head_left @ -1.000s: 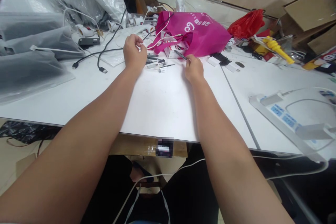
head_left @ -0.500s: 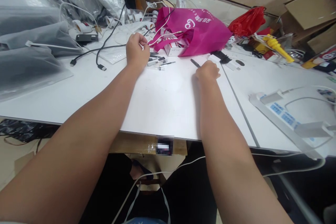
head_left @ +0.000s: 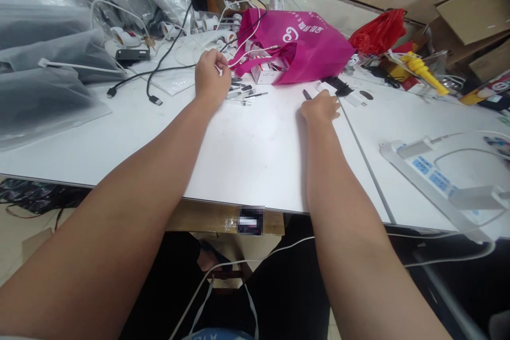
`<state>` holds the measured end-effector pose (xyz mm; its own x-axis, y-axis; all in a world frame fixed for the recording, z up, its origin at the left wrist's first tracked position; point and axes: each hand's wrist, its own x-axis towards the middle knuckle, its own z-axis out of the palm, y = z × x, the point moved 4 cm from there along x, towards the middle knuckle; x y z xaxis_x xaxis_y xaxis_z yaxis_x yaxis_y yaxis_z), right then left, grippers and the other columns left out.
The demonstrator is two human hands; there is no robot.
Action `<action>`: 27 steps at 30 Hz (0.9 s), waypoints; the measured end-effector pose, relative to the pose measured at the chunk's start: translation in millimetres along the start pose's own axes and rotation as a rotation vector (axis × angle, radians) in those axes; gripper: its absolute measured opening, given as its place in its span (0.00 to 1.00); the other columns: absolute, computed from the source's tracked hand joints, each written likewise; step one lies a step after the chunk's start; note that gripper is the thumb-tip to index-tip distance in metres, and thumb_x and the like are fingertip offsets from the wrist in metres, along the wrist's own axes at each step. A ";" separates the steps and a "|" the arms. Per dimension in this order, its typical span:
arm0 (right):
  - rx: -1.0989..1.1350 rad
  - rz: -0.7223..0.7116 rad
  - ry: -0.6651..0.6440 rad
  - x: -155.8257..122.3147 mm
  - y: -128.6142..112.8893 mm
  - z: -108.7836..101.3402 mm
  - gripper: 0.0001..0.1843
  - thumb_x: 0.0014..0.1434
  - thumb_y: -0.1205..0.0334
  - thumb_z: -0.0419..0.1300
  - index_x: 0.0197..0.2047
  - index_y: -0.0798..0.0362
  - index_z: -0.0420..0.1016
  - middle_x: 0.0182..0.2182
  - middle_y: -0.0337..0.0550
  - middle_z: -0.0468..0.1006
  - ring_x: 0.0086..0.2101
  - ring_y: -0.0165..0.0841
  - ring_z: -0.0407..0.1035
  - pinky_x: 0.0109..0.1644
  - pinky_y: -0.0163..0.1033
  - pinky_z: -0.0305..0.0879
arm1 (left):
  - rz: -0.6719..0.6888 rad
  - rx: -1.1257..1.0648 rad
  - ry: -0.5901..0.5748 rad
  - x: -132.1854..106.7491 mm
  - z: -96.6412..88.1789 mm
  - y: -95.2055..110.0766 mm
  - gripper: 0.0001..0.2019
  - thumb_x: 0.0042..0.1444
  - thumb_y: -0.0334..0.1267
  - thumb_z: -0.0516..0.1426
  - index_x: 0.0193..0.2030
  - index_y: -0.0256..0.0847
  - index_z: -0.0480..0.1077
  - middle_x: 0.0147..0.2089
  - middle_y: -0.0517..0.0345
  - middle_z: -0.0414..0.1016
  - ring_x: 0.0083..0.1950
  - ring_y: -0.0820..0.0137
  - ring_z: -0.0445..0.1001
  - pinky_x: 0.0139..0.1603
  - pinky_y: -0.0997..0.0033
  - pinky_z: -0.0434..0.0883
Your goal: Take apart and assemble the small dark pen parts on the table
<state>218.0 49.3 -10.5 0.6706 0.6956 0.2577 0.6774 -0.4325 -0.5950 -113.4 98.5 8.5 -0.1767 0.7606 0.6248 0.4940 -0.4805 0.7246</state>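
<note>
My left hand (head_left: 211,77) is closed on a thin white cable (head_left: 247,56) that runs toward the pink bag (head_left: 306,45) lying on the white table (head_left: 247,154). Several small dark pen-like parts (head_left: 243,94) lie just right of that hand. My right hand (head_left: 320,108) rests on the table with its fingers curled around a small dark pen-like piece (head_left: 306,94), whose tip sticks out toward the bag. A small white block (head_left: 324,86) lies just beyond its fingers.
Grey plastic bags (head_left: 48,69) fill the left side. Black cables (head_left: 155,74) cross the table's back left. A red bag (head_left: 378,32), a yellow tool (head_left: 422,71) and cardboard boxes (head_left: 470,16) sit at the back right. A white power strip (head_left: 434,178) lies at right.
My right hand has moved to the right, away from the bag's opening, carrying the dark piece with it. My left hand has stayed on the white cable.
</note>
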 end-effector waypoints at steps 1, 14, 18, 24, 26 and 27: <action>-0.001 -0.014 0.012 -1.5 -2.2 -0.2 0.22 0.66 0.65 0.62 0.62 0.53 0.76 0.68 0.69 0.69 0.71 0.62 0.62 0.74 0.77 0.50 | -0.001 -0.008 -0.004 -0.3 0.1 -0.1 0.10 0.55 0.38 0.64 0.32 0.54 0.65 0.42 0.51 0.76 0.45 0.52 0.75 0.55 0.43 0.70; 0.265 -0.461 -0.009 -18.0 -42.9 12.9 0.07 0.72 0.62 0.57 0.49 0.49 0.75 0.50 0.53 0.73 0.62 0.53 0.67 0.68 0.69 0.64 | 0.023 -0.038 -0.017 -2.1 2.8 6.0 0.12 0.50 0.42 0.67 0.31 0.55 0.65 0.41 0.51 0.76 0.42 0.53 0.72 0.54 0.43 0.71; 0.337 -0.501 -0.091 -29.1 -56.5 18.9 0.05 0.70 0.66 0.57 0.44 0.49 0.73 0.43 0.48 0.73 0.55 0.46 0.69 0.69 0.63 0.66 | 0.014 -0.067 -0.059 -3.1 3.0 8.5 0.12 0.46 0.43 0.68 0.29 0.57 0.66 0.40 0.50 0.76 0.45 0.49 0.73 0.55 0.40 0.71; 0.406 -0.472 -0.141 -32.2 -59.2 20.0 0.08 0.66 0.70 0.59 0.38 0.47 0.69 0.36 0.43 0.71 0.48 0.43 0.71 0.67 0.58 0.67 | 0.066 -0.044 -0.054 -4.7 4.8 10.9 0.11 0.46 0.43 0.67 0.27 0.55 0.66 0.36 0.50 0.75 0.42 0.50 0.74 0.51 0.42 0.71; 0.405 -0.461 -0.143 -33.9 -59.8 17.9 0.10 0.64 0.72 0.58 0.36 0.46 0.66 0.35 0.42 0.72 0.45 0.41 0.71 0.66 0.57 0.68 | 0.058 -0.049 -0.054 -5.4 5.6 10.4 0.11 0.46 0.43 0.67 0.27 0.54 0.66 0.35 0.51 0.74 0.40 0.50 0.74 0.49 0.42 0.71; 0.402 -0.457 -0.140 -35.2 -60.4 16.6 0.11 0.63 0.73 0.58 0.35 0.46 0.64 0.34 0.41 0.72 0.44 0.40 0.71 0.65 0.56 0.68 | 0.061 -0.049 -0.060 -5.8 6.0 10.5 0.11 0.45 0.42 0.67 0.27 0.54 0.66 0.34 0.51 0.74 0.40 0.51 0.73 0.49 0.42 0.71</action>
<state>148.4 60.5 3.7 0.2758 0.8396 0.4679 0.7014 0.1570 -0.6952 -102.1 91.7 10.7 -0.0957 0.7534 0.6505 0.4597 -0.5462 0.7002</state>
